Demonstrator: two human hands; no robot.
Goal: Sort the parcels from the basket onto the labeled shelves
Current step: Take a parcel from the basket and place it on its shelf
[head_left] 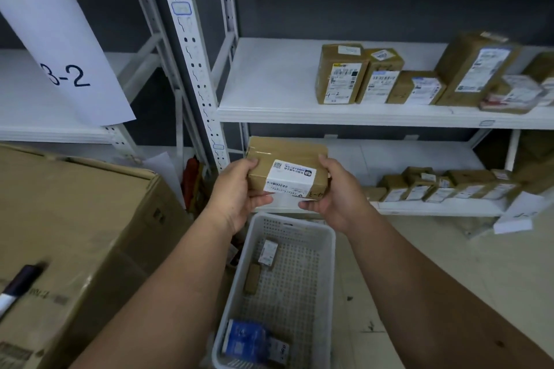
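Observation:
I hold a brown taped parcel (287, 159) with a white shipping label above the basket. My left hand (239, 189) grips its left end and my right hand (332, 189) grips its right end. A handwritten mark on its front edge reads roughly "4-3". Below stands the white perforated basket (326, 252) on the floor, with a small labelled box (269, 252), a small brown packet (252, 277) and a blue-and-white parcel (248, 338) inside. The middle shelf (269, 93) carries several brown parcels (341, 75), one marked "4-2". The lower shelf (419, 156) holds several small parcels (449, 186).
A large cardboard box (75, 234) stands at the left with a marker pen (18, 287) on top. A paper sign reading "3-2" (66, 57) hangs on the left shelving unit. White perforated uprights (192, 54) separate the units. Another paper sheet (521, 213) leans at the lower right.

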